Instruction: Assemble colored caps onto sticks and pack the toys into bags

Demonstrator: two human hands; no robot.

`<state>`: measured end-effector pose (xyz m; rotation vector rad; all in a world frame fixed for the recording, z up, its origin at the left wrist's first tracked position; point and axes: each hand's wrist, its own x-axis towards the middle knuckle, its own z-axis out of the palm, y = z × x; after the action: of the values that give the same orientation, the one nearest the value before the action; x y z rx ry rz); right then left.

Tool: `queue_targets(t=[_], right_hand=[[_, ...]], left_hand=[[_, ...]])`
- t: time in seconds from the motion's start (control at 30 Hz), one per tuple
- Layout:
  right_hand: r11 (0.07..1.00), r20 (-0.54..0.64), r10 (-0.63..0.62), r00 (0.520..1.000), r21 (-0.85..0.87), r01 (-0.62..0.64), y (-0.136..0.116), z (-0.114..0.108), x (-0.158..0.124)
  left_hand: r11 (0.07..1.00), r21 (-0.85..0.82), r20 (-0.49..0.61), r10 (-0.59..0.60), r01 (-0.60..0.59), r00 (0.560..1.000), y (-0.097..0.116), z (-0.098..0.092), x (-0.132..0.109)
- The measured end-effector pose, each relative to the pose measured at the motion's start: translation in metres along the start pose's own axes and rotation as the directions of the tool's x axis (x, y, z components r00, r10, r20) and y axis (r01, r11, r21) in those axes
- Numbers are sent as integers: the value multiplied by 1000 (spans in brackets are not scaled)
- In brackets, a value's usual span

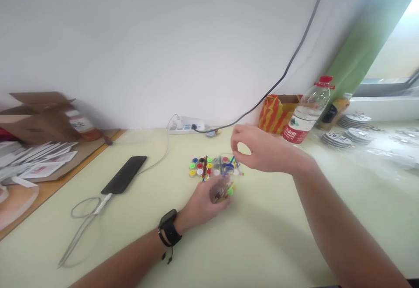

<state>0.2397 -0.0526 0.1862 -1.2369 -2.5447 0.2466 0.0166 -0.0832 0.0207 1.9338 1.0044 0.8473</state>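
My left hand (202,203), with a black watch on its wrist, is curled around a small clear round container (220,190) low over the table. Brownish bits show through it, but they are blurred. My right hand (258,148) is raised just beyond, thumb and forefinger pinched together. A thin blue piece (231,163) reaches up to those fingertips. Behind my left hand lies a group of small round pots with coloured centres (199,166), in blue, green, red, yellow, black and white. Thin dark and blue sticks (205,168) lie across them. Part of the group is hidden by my hands.
A black phone (124,175) with a white cable lies left. Against the wall sits a power strip (186,126). A large water bottle (307,113) and a striped bag (275,115) stand right, near stacked discs (337,139). Cardboard and papers (49,161) fill the far left.
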Motion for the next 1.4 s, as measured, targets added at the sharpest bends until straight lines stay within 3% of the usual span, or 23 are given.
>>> queue_targets(t=[0.27, 0.47, 0.57, 0.8, 0.97, 1.1, 1.23, 1.4], right_hand=[[985, 12, 88, 996, 147, -89, -8, -2, 0], [987, 83, -27, 996, 159, 14, -15, 11, 8], [985, 43, -45, 998, 167, 37, -18, 21, 14], [968, -78, 115, 990, 232, -94, -26, 33, 20], [980, -22, 178, 984, 97, -175, -30, 42, 20], [992, -16, 120, 993, -42, -121, -31, 50, 23], [995, -18, 91, 996, -25, -92, -24, 36, 18], [987, 188, -102, 977, 142, 76, 4, 14, 7]], left_hand=[[997, -76, -38, -6, 3, 999, -7, 1, 0], [1000, -26, -59, -6, 4, 998, -2, 0, 1], [1000, 6, -90, -8, 9, 996, -1, -1, 2], [1000, 4, -206, 7, -6, 978, -6, 1, 4], [1000, 11, -247, 6, -4, 969, -7, 1, 4], [999, 38, -228, 4, 5, 974, -7, 1, 4], [1000, 17, -206, -8, 12, 978, -9, 0, 4], [991, -130, -101, 4, -17, 995, -6, -2, 5]])
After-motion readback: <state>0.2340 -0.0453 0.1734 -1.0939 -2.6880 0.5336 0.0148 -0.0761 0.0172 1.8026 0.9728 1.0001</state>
